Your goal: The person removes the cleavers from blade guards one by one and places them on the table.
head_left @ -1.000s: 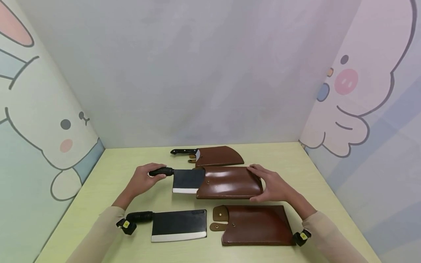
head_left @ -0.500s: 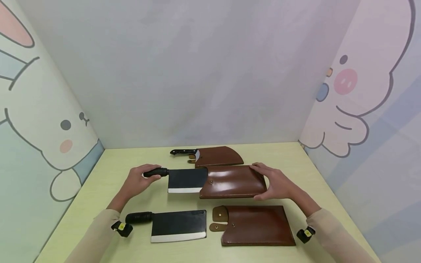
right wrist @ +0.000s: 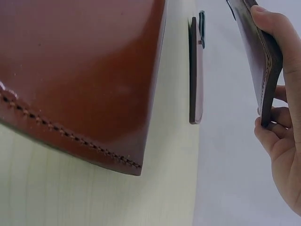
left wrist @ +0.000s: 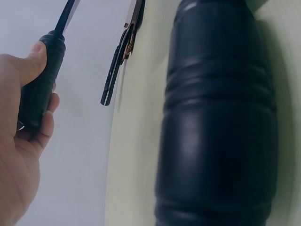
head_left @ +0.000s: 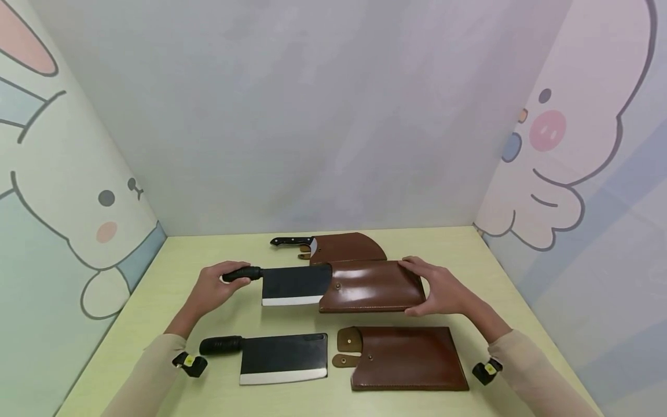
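Observation:
My left hand (head_left: 213, 288) grips the black handle (left wrist: 44, 80) of a cleaver (head_left: 294, 284), its dark blade pointing right with a pale edge along the bottom. The front part of that blade is hidden inside a glossy brown leather sheath (head_left: 372, 286). At the sheath's far right end, my right hand (head_left: 443, 292) holds it between thumb and fingers; the right wrist view shows the grip on the sheath's stitched end (right wrist: 263, 70). Cleaver and sheath are held above the table, level and in line with each other.
Nearer me, a second cleaver (head_left: 283, 356) lies on the pale table (head_left: 156, 301), and right of it a second brown sheath (head_left: 411, 359) with two snap straps. Behind, a black-handled knife (head_left: 293, 241) sits in a curved brown sheath (head_left: 349, 248). Patterned walls enclose the table.
My left hand has drawn the cleaver leftward, so more of its blade shows outside the sheath. The right hand and sheath have shifted slightly right and up.

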`<move>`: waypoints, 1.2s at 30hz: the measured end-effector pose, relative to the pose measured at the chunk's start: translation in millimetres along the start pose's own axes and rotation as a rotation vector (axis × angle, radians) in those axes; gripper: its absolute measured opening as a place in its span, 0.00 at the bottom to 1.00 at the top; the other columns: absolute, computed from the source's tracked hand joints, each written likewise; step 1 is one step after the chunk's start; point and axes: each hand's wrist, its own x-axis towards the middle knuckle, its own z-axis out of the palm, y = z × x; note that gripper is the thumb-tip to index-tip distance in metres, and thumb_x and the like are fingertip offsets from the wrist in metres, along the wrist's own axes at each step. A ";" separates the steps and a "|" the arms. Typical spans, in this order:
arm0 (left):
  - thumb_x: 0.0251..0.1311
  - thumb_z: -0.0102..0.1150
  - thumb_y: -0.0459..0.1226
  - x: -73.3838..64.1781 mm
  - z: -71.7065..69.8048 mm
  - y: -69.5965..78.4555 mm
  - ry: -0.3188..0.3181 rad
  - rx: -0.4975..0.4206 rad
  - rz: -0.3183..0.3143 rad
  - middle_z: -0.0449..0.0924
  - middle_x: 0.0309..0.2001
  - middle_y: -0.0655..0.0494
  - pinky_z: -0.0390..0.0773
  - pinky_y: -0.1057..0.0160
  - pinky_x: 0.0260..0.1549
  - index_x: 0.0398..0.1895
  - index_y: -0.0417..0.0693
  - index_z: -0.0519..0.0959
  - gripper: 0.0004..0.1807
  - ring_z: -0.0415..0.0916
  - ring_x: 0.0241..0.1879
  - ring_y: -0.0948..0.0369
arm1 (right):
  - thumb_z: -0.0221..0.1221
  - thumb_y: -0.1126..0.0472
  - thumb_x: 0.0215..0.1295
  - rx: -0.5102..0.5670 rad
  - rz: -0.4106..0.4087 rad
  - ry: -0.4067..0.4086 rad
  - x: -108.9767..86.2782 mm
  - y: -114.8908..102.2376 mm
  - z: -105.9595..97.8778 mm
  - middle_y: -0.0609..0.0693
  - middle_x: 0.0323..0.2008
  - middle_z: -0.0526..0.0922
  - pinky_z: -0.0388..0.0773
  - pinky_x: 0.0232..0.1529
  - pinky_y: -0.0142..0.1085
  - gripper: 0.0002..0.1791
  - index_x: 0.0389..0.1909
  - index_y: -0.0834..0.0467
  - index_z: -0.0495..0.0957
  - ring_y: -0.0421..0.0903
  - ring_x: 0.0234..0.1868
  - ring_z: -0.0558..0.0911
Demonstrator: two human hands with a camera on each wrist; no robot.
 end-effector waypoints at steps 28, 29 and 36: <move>0.56 0.76 0.35 -7.4 -21.8 -15.9 -0.006 0.014 -0.026 0.87 0.50 0.44 0.73 0.80 0.44 0.53 0.43 0.86 0.20 0.85 0.48 0.44 | 0.80 0.38 0.41 0.018 0.024 -0.014 -15.0 14.9 -8.5 0.57 0.73 0.68 0.79 0.54 0.60 0.59 0.76 0.50 0.66 0.61 0.67 0.76; 0.56 0.76 0.35 -7.7 -22.7 -16.3 -0.004 0.016 -0.024 0.87 0.49 0.44 0.72 0.81 0.44 0.53 0.43 0.86 0.20 0.85 0.48 0.44 | 0.80 0.37 0.41 0.010 0.026 -0.016 -15.6 16.8 -8.6 0.58 0.73 0.67 0.79 0.54 0.60 0.59 0.76 0.51 0.66 0.62 0.66 0.76; 0.55 0.76 0.35 -10.7 -25.2 -18.4 -0.006 0.029 -0.022 0.88 0.48 0.46 0.72 0.81 0.43 0.52 0.44 0.87 0.20 0.85 0.47 0.45 | 0.80 0.36 0.41 -0.020 0.035 -0.024 -21.3 28.5 -7.7 0.62 0.73 0.67 0.79 0.53 0.61 0.60 0.76 0.53 0.66 0.64 0.66 0.75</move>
